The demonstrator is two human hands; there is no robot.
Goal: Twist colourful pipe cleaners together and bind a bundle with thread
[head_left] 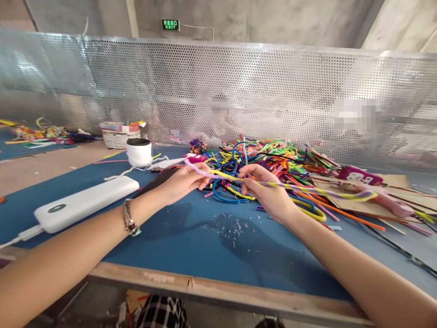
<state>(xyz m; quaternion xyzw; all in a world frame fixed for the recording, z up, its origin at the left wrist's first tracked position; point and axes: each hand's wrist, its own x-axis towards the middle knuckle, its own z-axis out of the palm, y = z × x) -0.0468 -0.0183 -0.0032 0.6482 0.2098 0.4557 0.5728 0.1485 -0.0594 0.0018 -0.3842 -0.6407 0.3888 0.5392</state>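
Between my two hands runs a pair of fuzzy pipe cleaners (227, 176), one yellow and one light purple, lying against each other and partly twisted. My left hand (191, 178) pinches them near the purple end, which sticks up past the fingers. Thumb and fingers of my right hand (261, 184) are closed on the strands a short way along. From there the long yellow and purple tail reaches out to the right and curls at its tip. Behind both hands lies a tangled heap of coloured pipe cleaners (273, 157).
A white power bank (87, 205) with a cable lies at the left. Beyond it stand a white thread spool (139, 154) and a worn tub (119, 135). Small white scraps (235, 230) dot the blue tabletop (164, 255). A perforated metal screen (191, 82) closes off the back.
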